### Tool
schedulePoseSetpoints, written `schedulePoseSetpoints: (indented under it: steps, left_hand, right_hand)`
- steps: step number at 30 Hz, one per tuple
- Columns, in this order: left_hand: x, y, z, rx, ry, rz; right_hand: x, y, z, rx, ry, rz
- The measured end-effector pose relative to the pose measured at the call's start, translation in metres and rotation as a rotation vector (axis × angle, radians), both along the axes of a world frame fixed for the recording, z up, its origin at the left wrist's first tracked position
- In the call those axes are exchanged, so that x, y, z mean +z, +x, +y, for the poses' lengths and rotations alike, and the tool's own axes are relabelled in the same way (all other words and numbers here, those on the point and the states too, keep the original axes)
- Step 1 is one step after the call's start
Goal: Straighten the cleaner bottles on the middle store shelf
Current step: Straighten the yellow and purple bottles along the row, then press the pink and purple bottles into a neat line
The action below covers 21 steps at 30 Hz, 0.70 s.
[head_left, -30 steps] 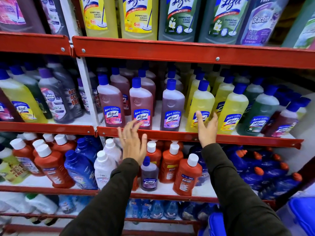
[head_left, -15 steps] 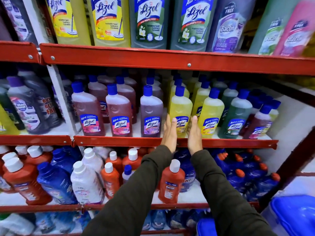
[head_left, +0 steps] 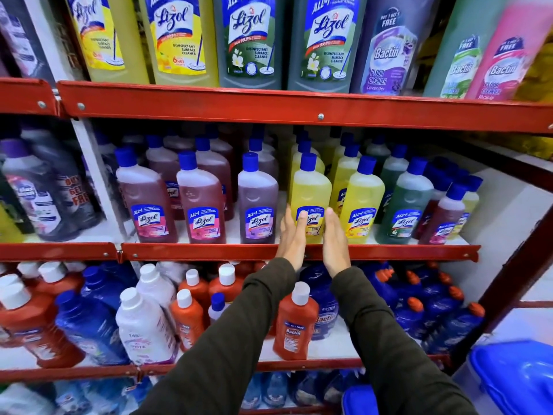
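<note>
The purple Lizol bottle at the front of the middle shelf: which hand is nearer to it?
Left. The left hand is just right of the purple Lizol bottle, at the yellow bottle's left side. The right hand is farther, at the yellow bottle's right side.

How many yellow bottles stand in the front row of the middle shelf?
2. One stands between the left hand and right hand; the other is just right of it. More yellow bottles stand behind, partly hidden.
</note>
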<state>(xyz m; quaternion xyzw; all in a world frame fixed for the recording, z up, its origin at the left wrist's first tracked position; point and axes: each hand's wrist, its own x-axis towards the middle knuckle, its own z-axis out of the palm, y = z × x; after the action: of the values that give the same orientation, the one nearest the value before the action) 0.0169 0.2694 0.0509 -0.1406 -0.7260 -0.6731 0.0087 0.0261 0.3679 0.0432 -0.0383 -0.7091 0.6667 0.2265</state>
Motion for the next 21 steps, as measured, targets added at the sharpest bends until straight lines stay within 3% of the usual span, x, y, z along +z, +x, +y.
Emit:
schedulePoseSetpoints:
  steps: [3,7,10,13,17,21]
  left_hand:
    - [-0.010,0.005,-0.002,0.060,0.057,0.076]
    - [-0.016,0.020,-0.020,0.327,0.214,0.332]
    - [-0.014,0.015,-0.039,0.519,0.215,0.501]
    - [-0.008,0.004,-0.056,0.568,0.273,0.381]
    - [-0.001,-0.007,-0.078,0.301,0.270,0.194]
    - [-0.001,-0.012,-0.089,0.169,0.250,0.138]
  right_hand:
    - [-0.001,0.005,-0.006,-0.121,0.025,0.010]
    - [-0.004,0.009,-0.026,-0.313,-0.071,0.097]
    - [-0.004,0.013,-0.051,-0.238,-0.095,0.172]
    - [0.000,0.011,-0.076,-0.027,-0.032,0.151]
    - [0.008,0.003,-0.097,0.154,0.015,0.035]
    - [0.007,0.001,-0.103,0.169,-0.052,0.015]
